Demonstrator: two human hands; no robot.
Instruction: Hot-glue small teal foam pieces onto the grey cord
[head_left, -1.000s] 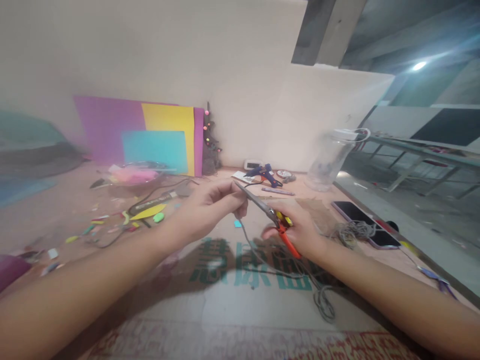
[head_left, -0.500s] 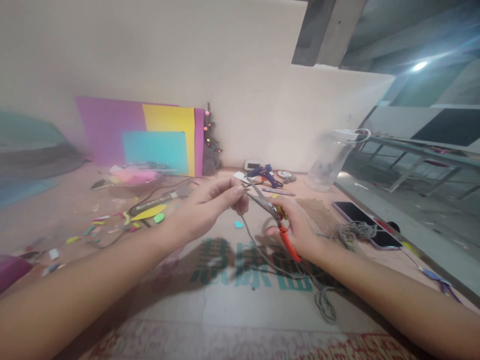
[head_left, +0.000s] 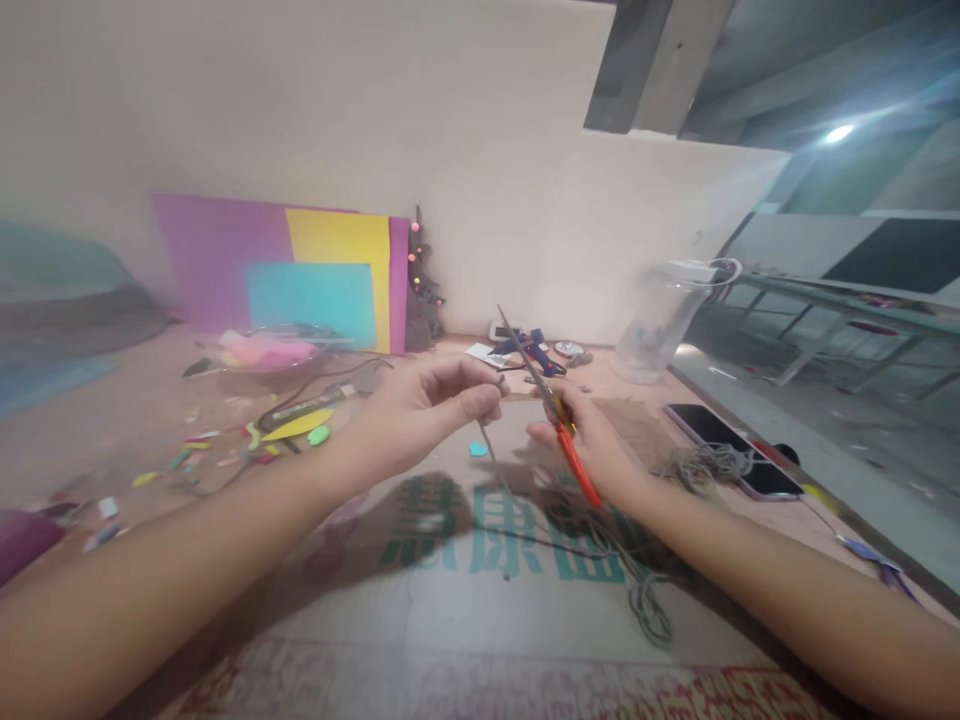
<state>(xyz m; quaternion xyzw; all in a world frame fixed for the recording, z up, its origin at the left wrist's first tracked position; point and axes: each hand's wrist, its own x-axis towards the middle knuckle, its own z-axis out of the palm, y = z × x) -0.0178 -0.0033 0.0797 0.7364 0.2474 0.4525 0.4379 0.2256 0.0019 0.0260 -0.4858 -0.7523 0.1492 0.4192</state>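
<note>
While my right hand [head_left: 591,445] curls around the orange handles of the scissors [head_left: 575,462], their long, thin blades point up and away to eleven o'clock and look close together. They are at three o'clock from my left hand [head_left: 429,405], near it but not touching. My left thumb and finger pinch the gray string [head_left: 489,446] tight. It hangs toward five o'clock, then bends to four and ends in loops. A little blue piece [head_left: 478,450] lies at six o'clock from that pinch.
</note>
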